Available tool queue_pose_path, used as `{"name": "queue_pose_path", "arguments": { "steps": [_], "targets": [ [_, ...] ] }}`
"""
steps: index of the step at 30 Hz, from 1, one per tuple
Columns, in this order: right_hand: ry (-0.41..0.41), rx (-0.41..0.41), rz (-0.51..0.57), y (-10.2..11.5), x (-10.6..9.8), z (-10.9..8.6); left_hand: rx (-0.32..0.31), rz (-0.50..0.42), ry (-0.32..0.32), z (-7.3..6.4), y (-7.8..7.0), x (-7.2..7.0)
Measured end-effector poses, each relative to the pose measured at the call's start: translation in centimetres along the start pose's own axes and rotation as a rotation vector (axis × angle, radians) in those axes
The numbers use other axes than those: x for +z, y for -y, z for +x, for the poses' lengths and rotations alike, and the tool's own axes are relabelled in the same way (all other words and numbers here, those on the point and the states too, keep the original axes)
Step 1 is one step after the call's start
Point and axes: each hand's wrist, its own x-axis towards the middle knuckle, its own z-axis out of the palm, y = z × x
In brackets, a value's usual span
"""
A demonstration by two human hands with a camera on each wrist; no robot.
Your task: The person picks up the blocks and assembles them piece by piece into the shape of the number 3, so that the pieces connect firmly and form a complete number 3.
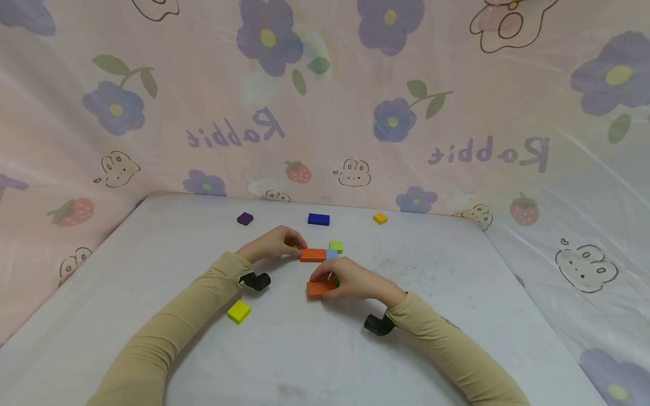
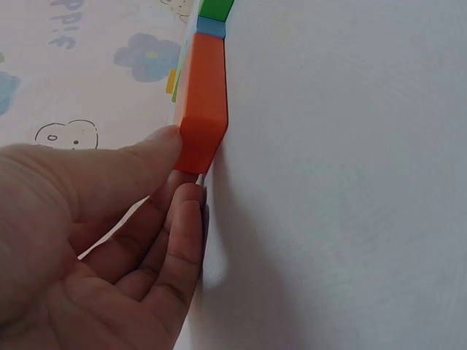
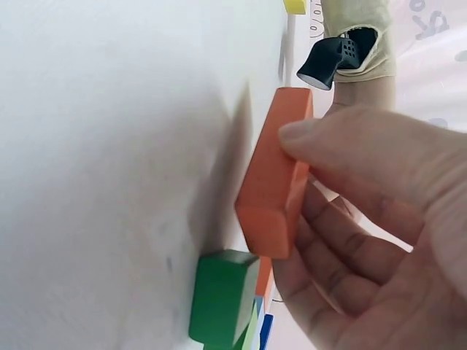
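Observation:
My left hand (image 1: 274, 243) pinches the left end of an orange block (image 1: 312, 256) lying on the table, thumb on one side and fingertips at the other. A light blue block (image 1: 332, 254) sits against that block's right end, with a lime green block (image 1: 336, 246) just behind. Nearer to me, my right hand (image 1: 358, 280) grips a second orange block (image 3: 273, 175) between thumb and fingers, tilted in the right wrist view. Close to this block stands a dark green block (image 3: 222, 299), mostly hidden behind the right hand in the head view.
Along the back of the white table (image 1: 284, 349) lie a purple block (image 1: 245, 219), a dark blue block (image 1: 319, 219) and an orange-yellow block (image 1: 380, 218). A yellow block (image 1: 238, 311) lies beside the left forearm. Patterned cloth (image 1: 325, 113) rises behind and at the sides.

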Motion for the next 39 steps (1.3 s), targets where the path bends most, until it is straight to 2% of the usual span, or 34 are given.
{"name": "queue_pose_path", "arguments": {
  "steps": [15, 24, 33, 39],
  "targets": [
    [0.018, 0.059, -0.065, -0.2, 0.5, 0.5, 0.003, -0.017, -0.006, 0.0, 0.0, 0.1],
    [-0.004, 0.063, -0.029, 0.2, -0.1, 0.1, -0.003, -0.02, -0.001, -0.1, 0.0, 0.0],
    [-0.023, 0.05, -0.005, -0.6, -0.5, -0.7, -0.01, -0.03, -0.003, -0.1, 0.0, 0.0],
    [-0.026, 0.065, -0.006, -1.0, -0.5, -1.0, 0.015, -0.015, -0.001, -0.1, 0.0, -0.1]
  ]
}}
